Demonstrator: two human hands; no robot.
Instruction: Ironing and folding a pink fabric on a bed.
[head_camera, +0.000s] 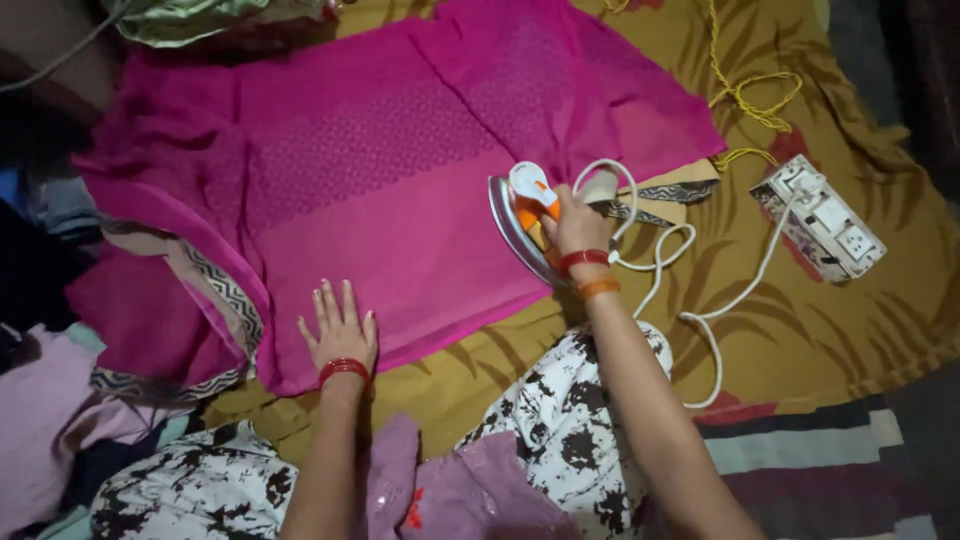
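Observation:
A large magenta garment (380, 170) with a dotted woven pattern lies spread on a mustard leaf-print sheet (800, 330). My left hand (340, 335) rests flat on its near hem, fingers apart, a red bangle on the wrist. My right hand (575, 225) grips the handle of a white and orange clothes iron (520, 215), which is tipped up on its edge at the garment's right side, its metal soleplate facing left. The iron's white cord (700, 320) loops across the sheet to the right.
A white power strip (825, 218) lies at the right with the cord plugged in, beside a yellow cord (745, 95). Piled clothes (60, 400) crowd the left edge. A lilac cloth (450, 490) rests on my black-and-white patterned lap (560, 430). A striped mat (840, 460) shows at lower right.

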